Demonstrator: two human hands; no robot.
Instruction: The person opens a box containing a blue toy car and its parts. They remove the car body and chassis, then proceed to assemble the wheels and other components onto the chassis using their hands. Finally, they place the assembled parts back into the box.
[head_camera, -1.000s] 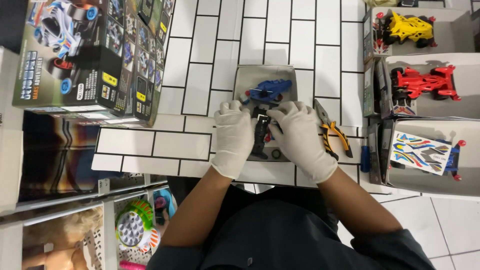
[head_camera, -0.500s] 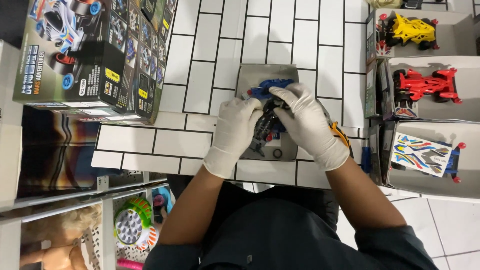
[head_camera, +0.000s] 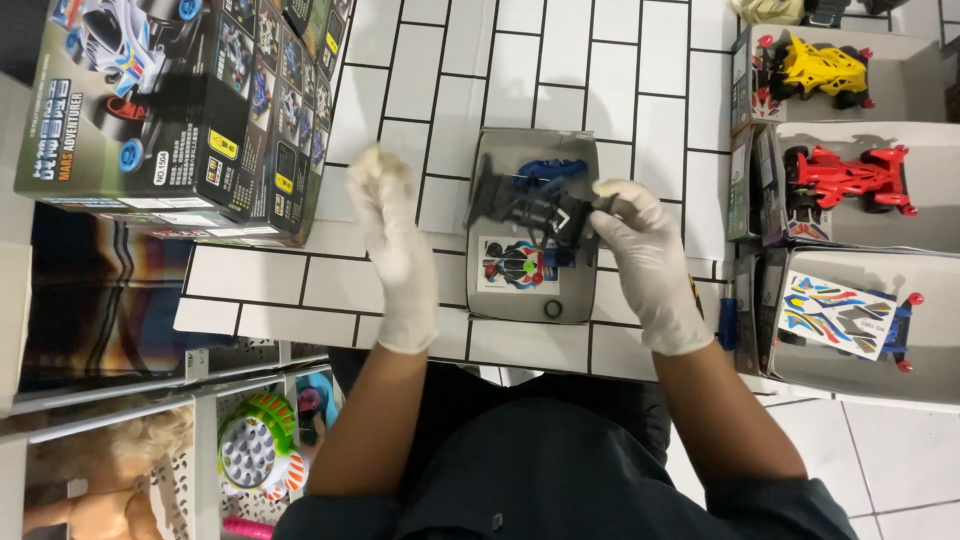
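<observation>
Right hand (head_camera: 645, 255) grips black chassis (head_camera: 530, 205); left hand (head_camera: 395, 240) lifted.

Yellow car (head_camera: 812, 68), red car (head_camera: 848, 177) (boxed), big toy carton (head_camera: 180, 105).

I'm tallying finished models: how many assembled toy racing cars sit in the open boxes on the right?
2: the yellow car in the top box, the red car in the middle box. The bottom box shows a sticker sheet hiding whatever lies beneath.

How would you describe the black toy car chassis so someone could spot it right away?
Find the grey open tray in the middle of the white tiled table. The black toy car chassis is above it, pinched by the gloved right hand. Unlike the yellow car and red car, it has no coloured shell.
</observation>
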